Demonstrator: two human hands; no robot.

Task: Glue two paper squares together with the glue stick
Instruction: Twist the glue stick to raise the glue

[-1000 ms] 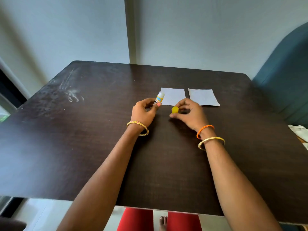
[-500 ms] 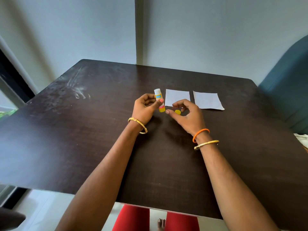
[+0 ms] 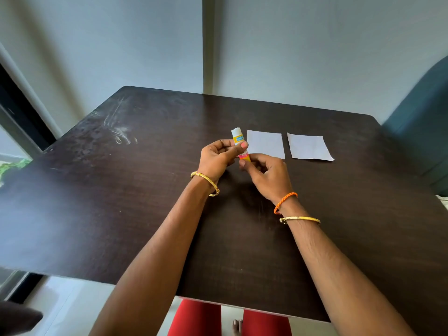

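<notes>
Seen from the head camera, a person seated at a dark wooden desk [image 3: 121,214] holds a glue stick [image 3: 238,143] upright above the desktop with both hands. The left hand [image 3: 217,157] grasps the stick's middle, fingers curled around the barrel and thumb pressed across its label, so that the white tip stands clear above the fingers. The right hand [image 3: 266,174] meets it from below and to the right, its fingertips [image 3: 242,163] pinching the yellow-and-pink base of the stick; whether the yellow cap is tucked in that hand cannot be told. Just beyond the right hand lies the nearer paper square [image 3: 265,144], flat on the desk and close beside the stick, and a second paper square [image 3: 309,147] lies further right, apart from the first with a strip of dark wood between them. A gold bangle [image 3: 206,183] circles the left wrist; an orange braided band [image 3: 284,202] and another gold bangle [image 3: 299,219] sit on the right. Pale smears [image 3: 121,134] mark the desk well to the left of the left hand, and a teal chair back [image 3: 421,132] rises at the far right, beyond the papers.
</notes>
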